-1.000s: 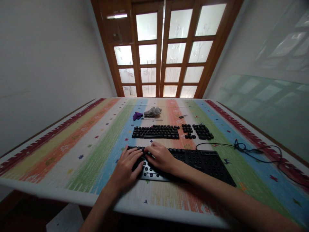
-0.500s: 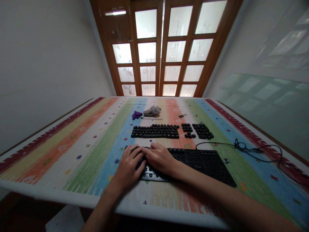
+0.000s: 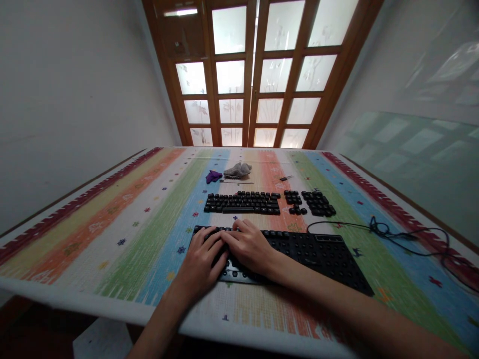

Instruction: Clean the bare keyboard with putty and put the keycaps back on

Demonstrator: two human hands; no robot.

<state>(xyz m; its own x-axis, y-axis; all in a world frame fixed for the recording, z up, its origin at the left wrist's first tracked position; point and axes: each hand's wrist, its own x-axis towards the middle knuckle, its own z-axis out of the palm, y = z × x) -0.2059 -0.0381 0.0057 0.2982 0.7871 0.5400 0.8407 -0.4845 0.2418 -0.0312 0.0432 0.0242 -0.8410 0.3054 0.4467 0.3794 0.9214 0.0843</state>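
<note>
"Where's the keyboard (image 3: 322,252)?"
"Beneath the left hand (image 3: 200,262) and right hand (image 3: 250,247), reaching out to their right. They touch each other over its left part; whether they grip anything, I can't tell."
"How would it handle?"
"Probably light, stiff, smooth plastic. I'd hold both short ends."
"Which way does it point?"
"Its long axis runs left to right; the cord (image 3: 379,230) leaves the far edge, right of the hands."

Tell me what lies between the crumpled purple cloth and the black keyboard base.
The head view shows rows of black plastic keycaps on the colourful striped tablecloth.
</note>
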